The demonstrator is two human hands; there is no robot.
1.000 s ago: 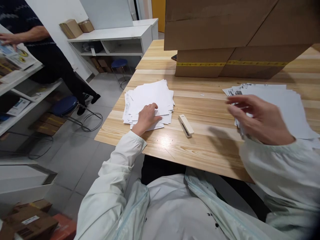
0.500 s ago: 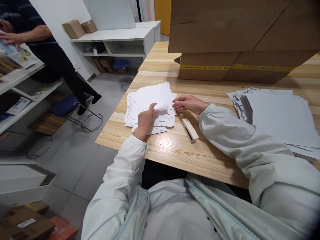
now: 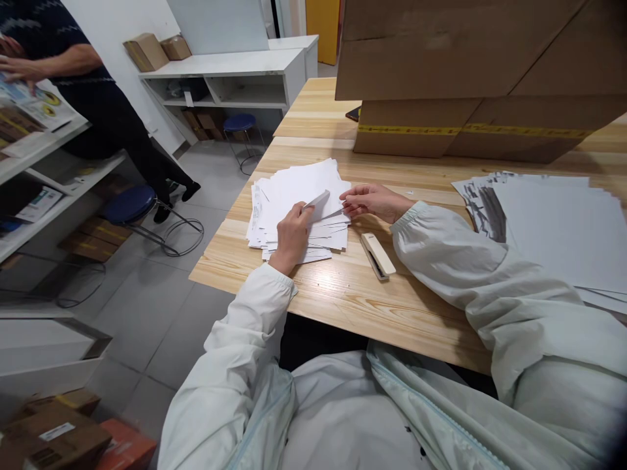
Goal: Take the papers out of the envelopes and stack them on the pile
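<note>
A loose stack of white paper sheets (image 3: 298, 179) lies near the left end of the wooden table. At its near edge, my left hand (image 3: 291, 235) is closed on a sheet of paper (image 3: 321, 203), whose near side curls up off the stack. My right hand (image 3: 376, 201) comes in from the right, with thumb and fingers pinched together at the right edge of the paper; its fingertips partly hide the edge. A cream stapler (image 3: 377, 256) lies on the table just below my right hand, touched by neither hand.
A larger paper stack (image 3: 558, 228) rests by my right forearm. Big cardboard boxes (image 3: 416, 127) stand at the back of the wooden table (image 3: 337, 294). Left of it are blue stools (image 3: 130, 203), white shelves (image 3: 230, 62) and a person (image 3: 83, 65) standing at another counter.
My left hand has lifted and curled the near edge of the sheet higher. My right fingertips have come closer together at the paper's right edge. The view has shifted slightly.
</note>
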